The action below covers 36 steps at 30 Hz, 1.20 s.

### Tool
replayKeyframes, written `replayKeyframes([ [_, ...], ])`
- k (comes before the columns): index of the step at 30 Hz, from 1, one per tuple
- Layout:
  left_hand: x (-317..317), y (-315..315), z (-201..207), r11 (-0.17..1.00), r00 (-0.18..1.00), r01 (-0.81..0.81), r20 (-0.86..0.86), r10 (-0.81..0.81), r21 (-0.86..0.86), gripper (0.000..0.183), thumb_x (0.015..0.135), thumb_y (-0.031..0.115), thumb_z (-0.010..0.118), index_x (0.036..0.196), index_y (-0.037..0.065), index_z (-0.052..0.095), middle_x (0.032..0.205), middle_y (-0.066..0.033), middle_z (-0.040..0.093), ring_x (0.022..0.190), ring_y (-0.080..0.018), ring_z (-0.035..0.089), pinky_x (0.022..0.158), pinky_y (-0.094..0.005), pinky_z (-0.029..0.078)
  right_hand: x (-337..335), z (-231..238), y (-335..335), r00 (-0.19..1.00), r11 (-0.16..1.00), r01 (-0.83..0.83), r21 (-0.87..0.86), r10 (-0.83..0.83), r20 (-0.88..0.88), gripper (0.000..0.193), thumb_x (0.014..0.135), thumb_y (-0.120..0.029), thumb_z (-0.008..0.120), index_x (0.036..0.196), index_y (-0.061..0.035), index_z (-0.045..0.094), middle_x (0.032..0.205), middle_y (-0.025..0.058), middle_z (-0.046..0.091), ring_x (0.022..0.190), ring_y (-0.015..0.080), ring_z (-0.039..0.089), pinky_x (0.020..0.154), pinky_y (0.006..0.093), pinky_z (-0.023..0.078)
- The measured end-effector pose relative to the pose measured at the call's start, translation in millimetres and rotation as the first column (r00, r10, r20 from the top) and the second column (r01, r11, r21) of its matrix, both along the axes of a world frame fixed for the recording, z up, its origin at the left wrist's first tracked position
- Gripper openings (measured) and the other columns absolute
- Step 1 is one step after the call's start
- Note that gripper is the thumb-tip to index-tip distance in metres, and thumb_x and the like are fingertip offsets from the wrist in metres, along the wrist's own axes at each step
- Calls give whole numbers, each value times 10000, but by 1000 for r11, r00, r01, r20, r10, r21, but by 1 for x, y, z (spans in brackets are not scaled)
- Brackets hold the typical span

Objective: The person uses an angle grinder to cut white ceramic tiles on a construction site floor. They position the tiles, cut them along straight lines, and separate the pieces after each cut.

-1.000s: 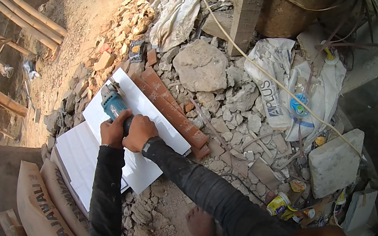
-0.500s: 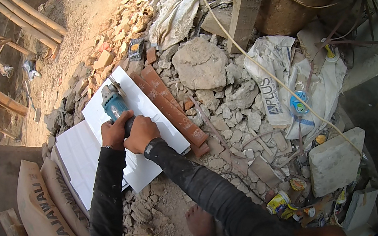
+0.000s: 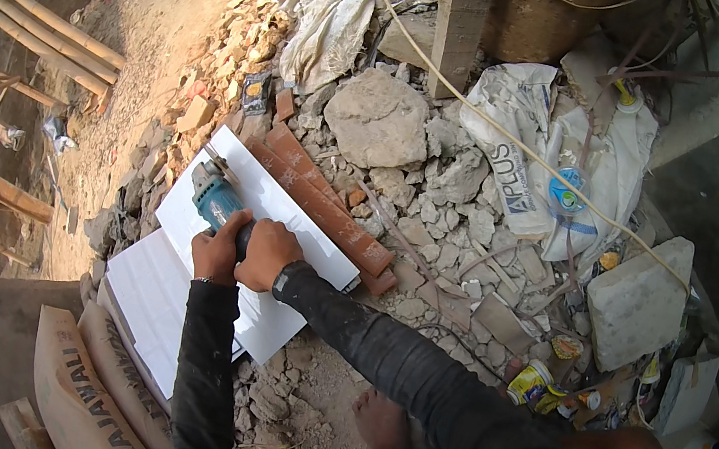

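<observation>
A: Where did we have the angle grinder [image 3: 217, 202]?
B: Left of centre, over the white panel [image 3: 312, 250], head pointing far-left. Whether its disc touched the panel, we couldn't tell.
A: Grip?
B: Both closed on it. We saw the left hand [image 3: 218, 250] wrapped round the teal body, and the right hand [image 3: 271, 254] curled over the dark rear end, just right of the left one.
A: Around it?
B: We had a second white sheet [image 3: 146, 288] on the near left, filled paper bags [image 3: 83, 387] nearer than that, reddish-brown strips [image 3: 337, 216] along the panel's far-right edge, then a big concrete chunk [image 3: 378, 119] farther off in rubble, and a white sack [image 3: 510, 126] on the far right.
</observation>
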<state>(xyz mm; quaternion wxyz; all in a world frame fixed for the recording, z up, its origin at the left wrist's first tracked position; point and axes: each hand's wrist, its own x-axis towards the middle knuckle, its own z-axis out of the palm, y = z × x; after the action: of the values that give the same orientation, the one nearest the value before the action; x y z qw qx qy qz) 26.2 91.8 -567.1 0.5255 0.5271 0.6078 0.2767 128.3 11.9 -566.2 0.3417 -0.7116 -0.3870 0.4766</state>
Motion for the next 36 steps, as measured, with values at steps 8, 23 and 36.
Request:
replayKeyframes([
  [8, -4, -3, -7, 1000, 1000, 9, -8, -9, 4, 392, 778, 215, 840, 913, -118, 683, 833, -125, 700, 657, -175, 670, 637, -286, 560, 1, -3, -6, 1000, 1000, -22, -11, 22, -5, 590, 670, -210, 812, 1142, 61, 583, 1192, 244, 645, 1131, 357, 658, 977, 398, 541],
  [23, -1, -7, -1, 1000, 1000, 9, -15, -9, -2, 376, 779, 207, 837, 905, -111, 683, 830, -124, 701, 657, -178, 674, 643, -289, 565, -1, -1, -7, 1000, 1000, -6, -13, 6, -8, 577, 665, -212, 812, 1131, 53, 597, 1189, 238, 651, 1129, 351, 660, 977, 396, 541],
  [36, -1, -20, -1, 1000, 1000, 2, 1, -2, -9, 367, 777, 200, 837, 904, -108, 683, 827, -120, 699, 649, -179, 670, 633, -292, 560, -4, -8, -18, 1000, 1000, -6, -10, 6, 9, 603, 661, -220, 830, 1137, 58, 586, 1180, 240, 656, 1121, 350, 665, 973, 394, 544],
])
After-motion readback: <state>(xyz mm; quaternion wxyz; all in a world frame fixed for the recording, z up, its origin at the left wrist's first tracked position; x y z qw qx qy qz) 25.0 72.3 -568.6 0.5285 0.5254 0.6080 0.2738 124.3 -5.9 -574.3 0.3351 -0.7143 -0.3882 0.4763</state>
